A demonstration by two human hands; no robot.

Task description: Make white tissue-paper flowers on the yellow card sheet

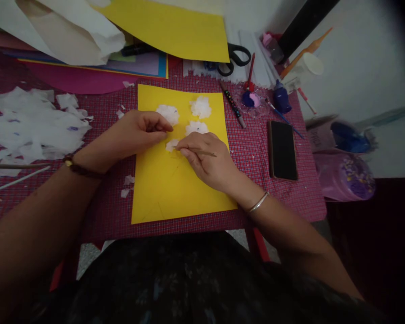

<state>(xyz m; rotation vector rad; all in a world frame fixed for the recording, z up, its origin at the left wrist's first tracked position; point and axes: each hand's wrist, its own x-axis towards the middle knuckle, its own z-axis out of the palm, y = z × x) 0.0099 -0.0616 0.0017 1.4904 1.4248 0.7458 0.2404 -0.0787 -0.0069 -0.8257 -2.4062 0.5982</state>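
Observation:
A yellow sheet of paper (175, 189) lies on the red checked tablecloth in front of me. Three white tissue tufts (200, 107) sit on its upper part. My left hand (138, 132) rests at the sheet's upper left, fingers curled and pressed toward a small white tissue piece (171, 145). My right hand (211, 159) is closed on a thin stick (202, 153), whose tip touches that same tissue piece. A bracelet is on each wrist.
A pile of torn white tissue (30, 126) lies at the left. A black phone (282, 149), paint bottles (281, 96), brushes and scissors (234, 58) stand right and behind. More coloured sheets (168, 27) lie at the back. The table edge (320, 198) drops at right.

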